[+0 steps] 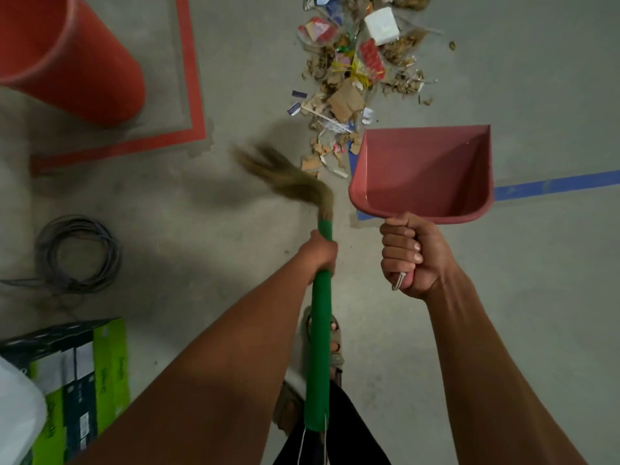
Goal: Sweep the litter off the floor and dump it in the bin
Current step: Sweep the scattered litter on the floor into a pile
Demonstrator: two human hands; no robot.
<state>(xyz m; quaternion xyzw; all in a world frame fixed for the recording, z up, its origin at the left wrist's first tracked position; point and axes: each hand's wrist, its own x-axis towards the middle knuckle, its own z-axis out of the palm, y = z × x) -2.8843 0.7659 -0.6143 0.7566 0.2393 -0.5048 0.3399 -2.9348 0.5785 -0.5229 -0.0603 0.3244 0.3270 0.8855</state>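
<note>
A: Where is the litter?

B: The litter point(355, 72) lies in a long strip on the grey floor point(503, 297), running from the top edge down to the mouth of the pink dustpan point(422, 172): cardboard scraps, wrappers, a white block.

A: And the pan?

B: The right hand point(411, 255) holds it by the handle, fingers curled tight in a fist round it, open side facing the near scraps. I cannot tell whether its lip touches the floor.

A: The broom?

B: The left hand point(320, 255) grips the green shaft of the broom point(320, 330), fingers wrapped round it. The bristles are blurred, bent left, just beside the pile's near end.

A: The bin?

B: The orange bin point(67, 52) stands at upper left, inside red floor tape point(191, 78), well apart from the litter. A coil of grey cable point(80, 253) lies on the floor at left, a green box point(110, 364) below it.
</note>
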